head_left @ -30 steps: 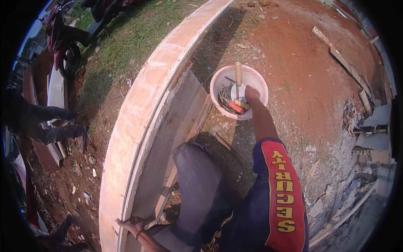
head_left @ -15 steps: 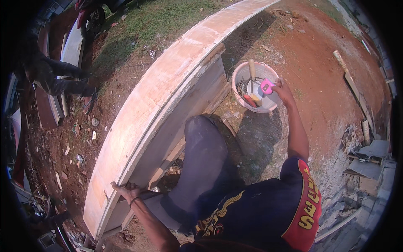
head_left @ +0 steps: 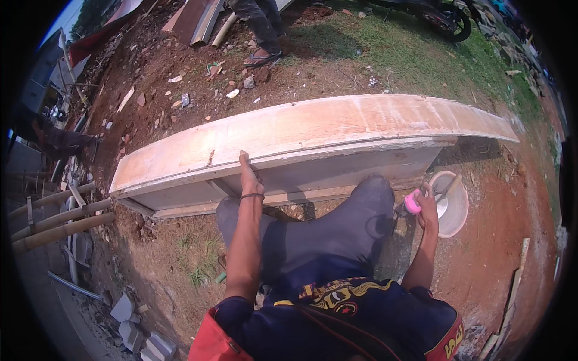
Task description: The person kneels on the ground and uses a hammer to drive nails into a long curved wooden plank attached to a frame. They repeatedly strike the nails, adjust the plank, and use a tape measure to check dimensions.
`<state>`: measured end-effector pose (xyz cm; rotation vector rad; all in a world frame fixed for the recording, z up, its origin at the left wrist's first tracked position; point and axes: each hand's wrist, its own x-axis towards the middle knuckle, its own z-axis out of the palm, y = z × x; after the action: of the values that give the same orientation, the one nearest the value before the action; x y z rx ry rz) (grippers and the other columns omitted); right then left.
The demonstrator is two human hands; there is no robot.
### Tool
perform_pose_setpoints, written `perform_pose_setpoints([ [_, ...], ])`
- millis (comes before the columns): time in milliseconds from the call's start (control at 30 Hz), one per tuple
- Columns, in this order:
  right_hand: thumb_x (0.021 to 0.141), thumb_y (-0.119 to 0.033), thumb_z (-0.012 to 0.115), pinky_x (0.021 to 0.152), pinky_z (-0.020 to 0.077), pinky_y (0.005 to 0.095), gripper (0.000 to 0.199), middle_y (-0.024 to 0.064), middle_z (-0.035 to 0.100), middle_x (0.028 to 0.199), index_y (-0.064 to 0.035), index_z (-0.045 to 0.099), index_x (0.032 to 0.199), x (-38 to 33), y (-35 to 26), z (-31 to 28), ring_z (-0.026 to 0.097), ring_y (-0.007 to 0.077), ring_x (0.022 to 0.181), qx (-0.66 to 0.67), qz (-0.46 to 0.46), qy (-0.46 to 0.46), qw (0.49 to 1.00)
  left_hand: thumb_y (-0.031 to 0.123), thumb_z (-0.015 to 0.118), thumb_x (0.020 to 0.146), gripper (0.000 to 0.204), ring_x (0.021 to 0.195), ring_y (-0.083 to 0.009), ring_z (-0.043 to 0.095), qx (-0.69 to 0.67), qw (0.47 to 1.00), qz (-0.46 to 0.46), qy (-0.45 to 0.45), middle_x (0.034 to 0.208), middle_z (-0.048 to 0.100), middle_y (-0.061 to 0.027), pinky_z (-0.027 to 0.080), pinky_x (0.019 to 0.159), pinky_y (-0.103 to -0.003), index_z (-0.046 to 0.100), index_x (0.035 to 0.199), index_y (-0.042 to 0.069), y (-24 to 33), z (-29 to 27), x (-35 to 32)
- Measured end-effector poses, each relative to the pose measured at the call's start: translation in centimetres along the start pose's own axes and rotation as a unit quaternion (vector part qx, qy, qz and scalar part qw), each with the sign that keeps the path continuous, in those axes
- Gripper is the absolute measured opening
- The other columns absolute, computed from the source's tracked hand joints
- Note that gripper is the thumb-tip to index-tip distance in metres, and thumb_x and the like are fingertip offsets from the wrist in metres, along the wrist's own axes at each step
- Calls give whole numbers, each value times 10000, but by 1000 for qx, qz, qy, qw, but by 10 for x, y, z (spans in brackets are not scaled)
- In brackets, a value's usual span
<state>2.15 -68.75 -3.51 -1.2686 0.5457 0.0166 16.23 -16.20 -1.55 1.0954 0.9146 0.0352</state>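
A long wooden formwork box (head_left: 289, 129), with a pale, stained plywood face and battens along its side, lies across the ground before my knees. My left hand (head_left: 250, 179) grips its near upper edge, one digit over the top; the other fingers are partly hidden. Closed in my right hand (head_left: 428, 209) is a pink tape measure (head_left: 412, 201), held beside my right knee. Just behind that hand stands a whitish bucket (head_left: 459, 219). The wooden handle of a tool (head_left: 456, 180) leans on the bucket's rim.
Bamboo poles (head_left: 66, 228) and broken blocks (head_left: 129, 328) lie at the left. Beyond the box, a person's sandalled foot (head_left: 263, 58) stands on rubble-strewn soil near boards (head_left: 201, 24). A motorbike (head_left: 442, 21) is at the far right, and a timber strip (head_left: 512, 295) at the right.
My view has swung left, so the box now lies crosswise. The tape measure has come out from over the bucket toward my knee in my right hand. My left hand still holds the box edge.
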Motion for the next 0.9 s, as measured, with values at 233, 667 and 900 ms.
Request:
perform_pose_setpoints([
  [233, 738, -59, 729, 766, 482, 266, 494, 75, 630, 1006, -23, 590, 1211, -41, -48, 189, 586, 132, 900, -324, -71, -311, 890, 607, 698, 749, 982, 1245, -282, 441, -81, 997, 8, -14, 1393, 432, -190, 368, 1026, -433, 399, 1384, -80, -4, 1, -6],
  [667, 984, -245, 555, 768, 466, 215, 341, -4, 623, 944, 5, 572, 1215, 32, -57, 376, 576, 66, 838, -121, -113, -415, 894, 586, 729, 735, 958, 1175, -247, 490, -118, 993, 25, 20, 1293, 517, -191, 355, 1028, -369, 469, 1286, -153, -7, 3, -7],
  [900, 953, -281, 605, 738, 479, 216, 351, 19, 649, 952, 8, 616, 1152, 73, -24, 434, 582, 64, 826, -22, -105, -459, 882, 630, 589, 833, 871, 1376, -278, 303, -93, 994, 2, -49, 1520, 307, -146, 243, 1116, -415, 387, 1448, 48, -10, 1, 3],
])
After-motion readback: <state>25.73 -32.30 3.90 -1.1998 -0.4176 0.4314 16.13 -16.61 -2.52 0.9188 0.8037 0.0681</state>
